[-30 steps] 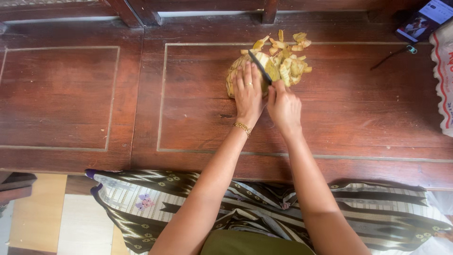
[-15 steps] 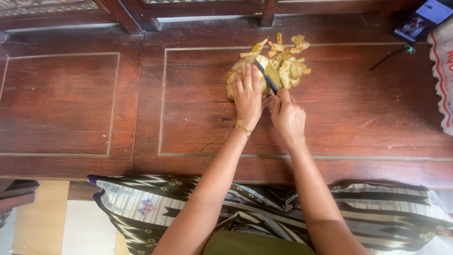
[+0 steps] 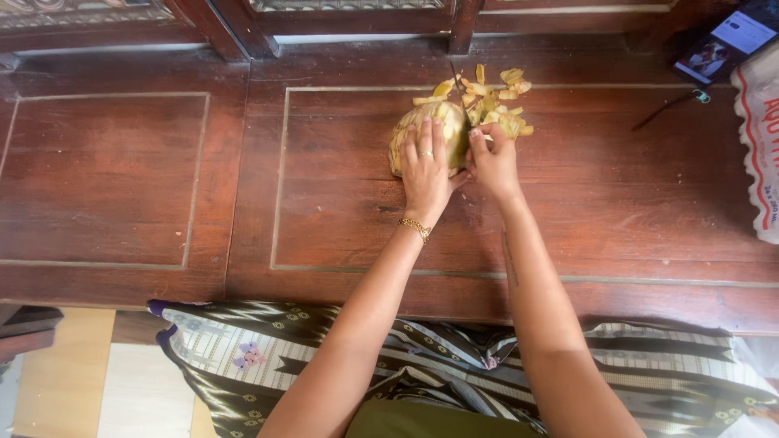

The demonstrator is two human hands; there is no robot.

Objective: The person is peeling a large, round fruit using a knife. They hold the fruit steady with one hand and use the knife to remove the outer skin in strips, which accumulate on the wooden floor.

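A pale yellow-green round fruit (image 3: pixel 422 126) with its husk partly cut away lies on the dark red wooden surface (image 3: pixel 324 211). My left hand (image 3: pixel 426 166) presses flat on its near side, fingers spread over it. Just to the right, my right hand (image 3: pixel 491 158) grips a knife (image 3: pixel 458 97) whose thin dark blade points away from me along the fruit's right side. Cut yellow husk pieces (image 3: pixel 499 97) are heaped behind and to the right of the fruit.
A phone (image 3: pixel 726 40) lies at the far right corner, a thin dark stick (image 3: pixel 669 105) with a small green ring beside it. A white printed sack (image 3: pixel 759 138) sits at the right edge. Striped patterned cloth (image 3: pixel 454 365) covers my lap below.
The blade, slanted across the fruit before, now points straight away along its right side. My right hand has moved up beside the fruit; the left stays on it.
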